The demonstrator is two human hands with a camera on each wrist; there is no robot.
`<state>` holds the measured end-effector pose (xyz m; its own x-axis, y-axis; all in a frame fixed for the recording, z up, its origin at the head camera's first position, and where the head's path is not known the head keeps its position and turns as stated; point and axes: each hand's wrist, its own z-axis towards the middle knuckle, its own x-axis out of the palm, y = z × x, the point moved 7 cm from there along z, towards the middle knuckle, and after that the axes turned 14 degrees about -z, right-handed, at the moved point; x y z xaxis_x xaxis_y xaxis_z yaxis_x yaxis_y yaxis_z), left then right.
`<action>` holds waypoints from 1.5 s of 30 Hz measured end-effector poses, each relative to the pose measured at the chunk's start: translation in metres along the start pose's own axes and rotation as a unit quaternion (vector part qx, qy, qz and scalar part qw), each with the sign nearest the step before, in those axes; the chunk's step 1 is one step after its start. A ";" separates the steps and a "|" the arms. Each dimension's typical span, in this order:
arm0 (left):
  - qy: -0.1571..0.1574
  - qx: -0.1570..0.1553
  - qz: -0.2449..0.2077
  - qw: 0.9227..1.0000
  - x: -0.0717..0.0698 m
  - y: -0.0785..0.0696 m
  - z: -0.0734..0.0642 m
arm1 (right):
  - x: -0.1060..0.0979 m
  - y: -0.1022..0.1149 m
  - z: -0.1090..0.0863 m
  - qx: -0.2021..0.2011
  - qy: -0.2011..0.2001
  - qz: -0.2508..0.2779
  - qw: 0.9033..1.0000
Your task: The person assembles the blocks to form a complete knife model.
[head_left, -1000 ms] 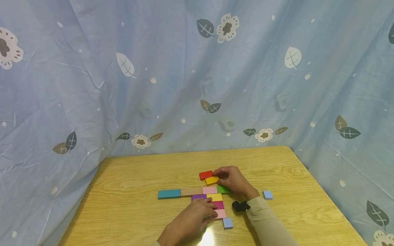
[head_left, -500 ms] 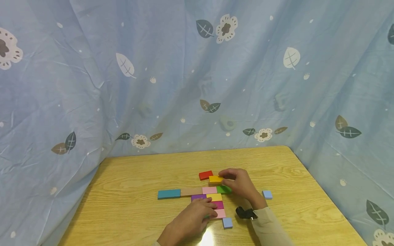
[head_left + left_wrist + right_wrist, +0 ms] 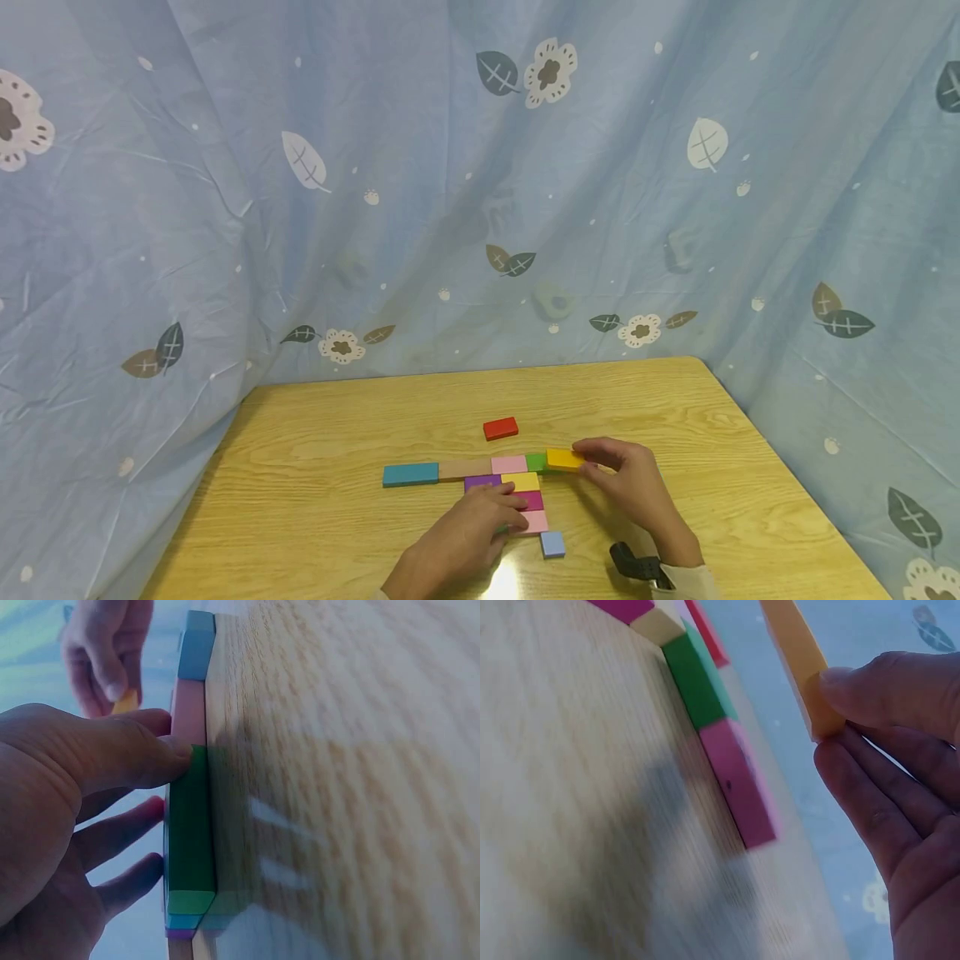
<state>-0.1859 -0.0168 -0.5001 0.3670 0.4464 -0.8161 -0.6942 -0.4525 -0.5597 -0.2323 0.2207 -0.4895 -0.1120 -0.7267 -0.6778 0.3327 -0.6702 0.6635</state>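
My right hand pinches an orange-yellow wooden block by one end, thumb on one side and fingers on the other. The block hangs over the right end of a row of blocks: teal, tan, pink and green. The right wrist view has a darker pink block at that row's end, below the held block. My left hand rests on the stacked blocks nearer me, its thumb against a green block and its fingers spread across the group, hiding part of it.
A red block lies alone behind the row. A small light-blue block sits at the near right corner of the group. Behind the wooden table hangs a blue patterned curtain.
My right hand has carried the orange-yellow block from beside the red block rightward and nearer, over the row's right end. The left hand stays put. The right hand now hides the other light-blue block.
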 end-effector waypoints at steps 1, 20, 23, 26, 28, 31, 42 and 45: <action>0.000 -0.002 0.000 1.000 0.000 0.000 0.000 | -0.004 -0.001 -0.004 -0.001 -0.002 -0.004 1.000; 0.000 -0.008 0.005 1.000 -0.001 0.000 -0.001 | -0.040 -0.004 -0.026 0.001 -0.046 -0.048 0.998; 0.003 -0.011 0.002 1.000 -0.001 0.000 -0.001 | -0.033 -0.003 -0.024 -0.012 -0.036 -0.053 0.998; 0.005 -0.013 0.005 1.000 0.000 0.001 -0.001 | -0.024 -0.002 -0.021 -0.021 -0.021 -0.059 0.998; 0.005 -0.014 0.006 1.000 0.001 0.001 0.000 | -0.019 -0.001 -0.018 -0.026 -0.014 -0.064 0.998; 0.006 -0.015 0.008 1.000 0.001 0.001 0.000 | -0.012 0.001 -0.015 -0.030 -0.004 -0.073 0.997; 0.012 -0.026 -0.001 1.000 0.002 0.002 0.000 | 0.007 0.008 -0.008 -0.065 0.020 -0.101 0.993; 0.012 -0.024 -0.001 1.000 0.002 0.002 0.000 | 0.012 0.009 -0.006 -0.078 0.022 -0.110 0.991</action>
<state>-0.1868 -0.0169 -0.5026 0.3826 0.4290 -0.8182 -0.6635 -0.4887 -0.5665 -0.2253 0.2073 -0.4934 -0.1584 -0.5554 -0.8164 0.4462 -0.7779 0.4426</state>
